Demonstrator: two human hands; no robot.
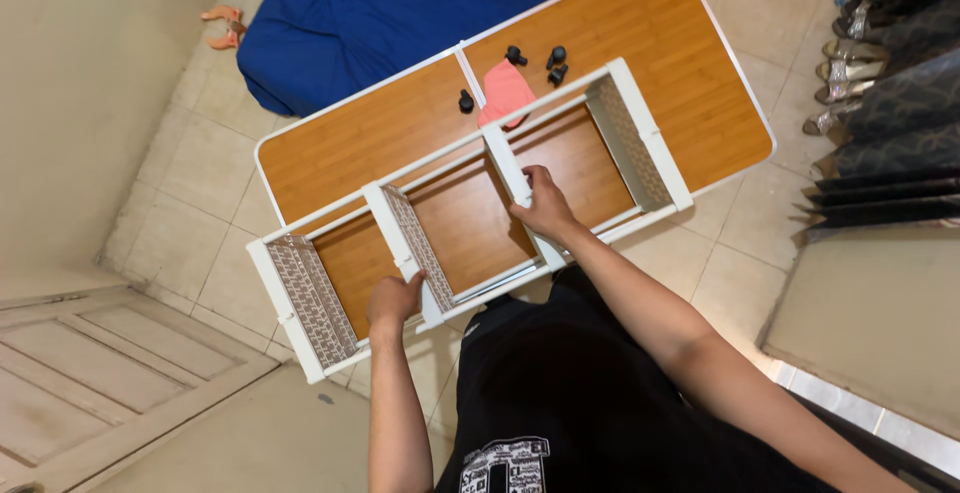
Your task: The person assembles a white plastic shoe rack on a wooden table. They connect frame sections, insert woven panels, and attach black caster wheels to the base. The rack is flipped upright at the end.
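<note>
Both hands steady a white shelf frame [470,203] lying flat on the desk [690,73]: left hand [393,300] fingers wrapped on one divider, right hand [545,208] seemingly gripping another.

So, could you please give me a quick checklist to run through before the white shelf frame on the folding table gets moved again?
1. Left hand on a cross panel of the white shelf frame: ok, it grips the panel near the front rail.
2. Right hand on the next cross panel: ok.
3. Frame supported by the wooden folding table: not ok, its left end overhangs the table edge.
4. Four black casters clear of the frame: ok, they lie behind it.
5. Pink packet clear: not ok, it touches the back rail.
6. Panel joints fully seated: cannot tell.
</note>
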